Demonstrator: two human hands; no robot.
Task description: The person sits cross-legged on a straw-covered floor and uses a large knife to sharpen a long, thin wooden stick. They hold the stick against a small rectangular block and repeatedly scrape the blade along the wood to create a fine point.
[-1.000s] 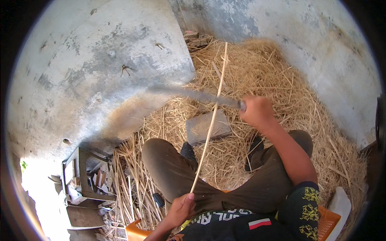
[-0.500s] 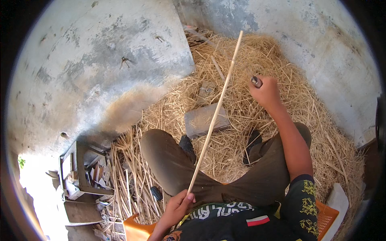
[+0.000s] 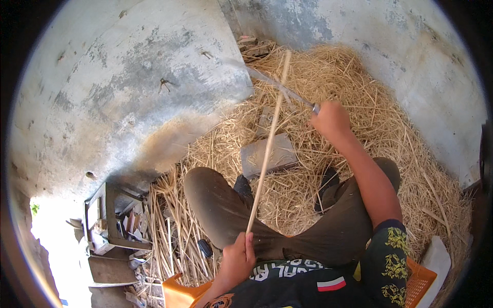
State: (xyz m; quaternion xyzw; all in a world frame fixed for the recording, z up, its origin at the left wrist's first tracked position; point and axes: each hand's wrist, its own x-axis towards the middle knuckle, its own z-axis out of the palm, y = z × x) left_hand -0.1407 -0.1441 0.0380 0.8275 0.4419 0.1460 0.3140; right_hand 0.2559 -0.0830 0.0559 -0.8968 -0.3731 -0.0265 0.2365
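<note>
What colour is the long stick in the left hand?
The stick is pale straw yellow, best seen in the head view.

The stick [image 3: 267, 149] is pale yellow, the blade [image 3: 298, 96] grey, the dark sleeve [image 3: 382, 267] yellow-patterned.

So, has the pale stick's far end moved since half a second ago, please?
Yes: the far end of the pale stick has swung left, judged against the grey block.

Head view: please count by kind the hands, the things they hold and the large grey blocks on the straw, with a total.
Hands: 2 (left hand, right hand)
Pale stick, in left hand: 1
Long-bladed tool, in right hand: 1
Large grey block: 1
Total: 5
</note>
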